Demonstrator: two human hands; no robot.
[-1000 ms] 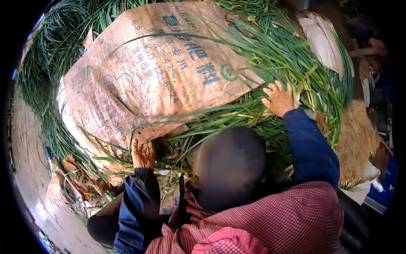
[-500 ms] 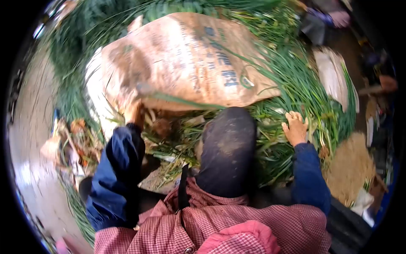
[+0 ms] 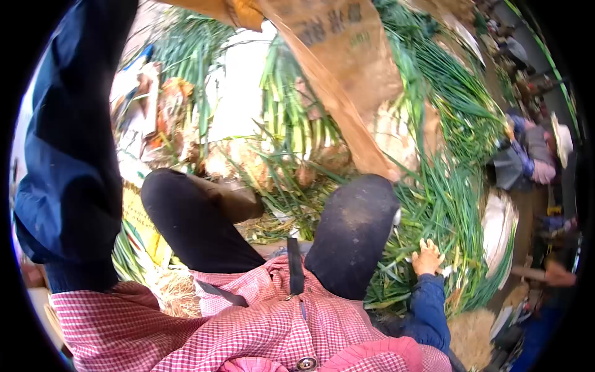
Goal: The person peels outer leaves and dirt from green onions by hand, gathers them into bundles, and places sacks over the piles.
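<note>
My right hand [image 3: 427, 257] rests with spread fingers on loose green onions [image 3: 437, 204], right of my knee, and grips nothing. My left arm in a dark blue sleeve [image 3: 68, 142] reaches up past the top left edge, so that hand is out of the picture. A brown woven sack [image 3: 353, 49] with dark printing hangs raised at the top, one edge slanting down toward my knee. Beneath it show green onion bundles [image 3: 297, 121], their pale root ends toward me. A bright white sheet or bag [image 3: 238, 87] lies beside these bundles.
Right of the green onions lies a white wrapped bundle [image 3: 499, 229]. Another person in a pale hat [image 3: 563, 141] is at the far right. A yellow printed bag [image 3: 145, 223] and trimmed roots [image 3: 176, 288] are at my left. Leaf scraps cover the ground between my knees.
The sack has been lifted up and away from its left side, uncovering green onion bundles. My left arm has swung upward and its hand has left view. My right hand stays on the green onions.
</note>
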